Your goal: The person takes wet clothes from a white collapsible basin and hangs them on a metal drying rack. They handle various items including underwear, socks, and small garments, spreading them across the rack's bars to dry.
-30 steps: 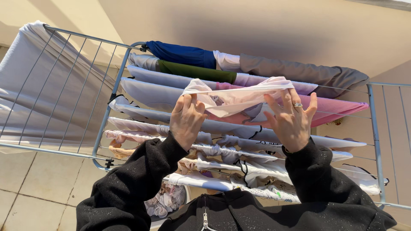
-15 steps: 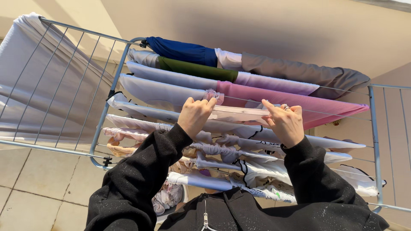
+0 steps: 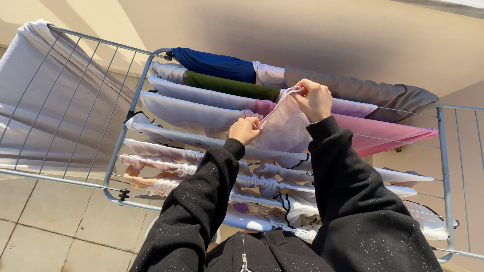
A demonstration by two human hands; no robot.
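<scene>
My left hand [image 3: 244, 129] pinches the near corner of a small pale pink garment [image 3: 285, 127]. My right hand [image 3: 314, 99] grips its far edge, farther out over the rack. The garment is stretched between both hands above the wires of a grey metal drying rack [image 3: 123, 137]. Under and behind it lies a pink cloth [image 3: 388, 133] draped over the rack. Both arms wear black sleeves.
The rack holds several hung clothes: a blue one [image 3: 214, 63], a green one [image 3: 232, 84], a grey one [image 3: 373, 93], and white pieces [image 3: 191, 112]. A white sheet [image 3: 35, 95] covers the raised left wing. A beige wall [image 3: 302, 30] stands behind; floor tiles [image 3: 45, 221] lie below left.
My right hand has moved away from me toward the far wires, pulling the garment's edge out. My left hand stayed near the middle wires. The garment went from flat to stretched at a slant.
</scene>
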